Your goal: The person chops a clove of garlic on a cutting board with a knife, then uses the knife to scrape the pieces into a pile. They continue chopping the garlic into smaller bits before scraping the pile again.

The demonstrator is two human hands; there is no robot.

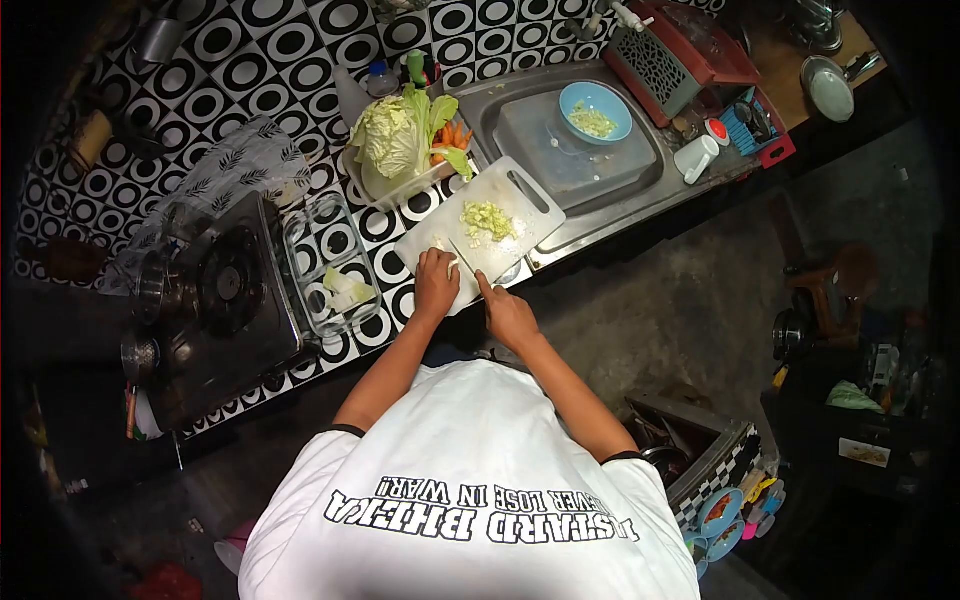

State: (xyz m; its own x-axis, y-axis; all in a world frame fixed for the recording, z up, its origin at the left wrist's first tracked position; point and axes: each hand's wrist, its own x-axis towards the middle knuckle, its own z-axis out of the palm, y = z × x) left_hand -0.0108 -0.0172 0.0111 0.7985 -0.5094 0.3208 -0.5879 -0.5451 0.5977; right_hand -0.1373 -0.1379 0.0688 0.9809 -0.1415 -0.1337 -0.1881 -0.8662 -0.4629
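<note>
On the white cutting board (528,238), my right hand (508,314) is closed round a knife (466,262), its blade pointing up and to the left. My left hand (437,284) presses with bent fingers on a small pale piece of cabbage (453,263) beside the blade. Further up the board lies a heap of chopped cabbage (488,221), apart from both hands. The knife's handle is mostly hidden in my right hand.
Behind the board, a container (400,190) holds a whole cabbage (393,140) and carrots (452,138). A glass dish (322,225) with a cabbage piece stands left, near the stove (230,290). A blue bowl (611,101) with chopped bits sits over the sink (640,185).
</note>
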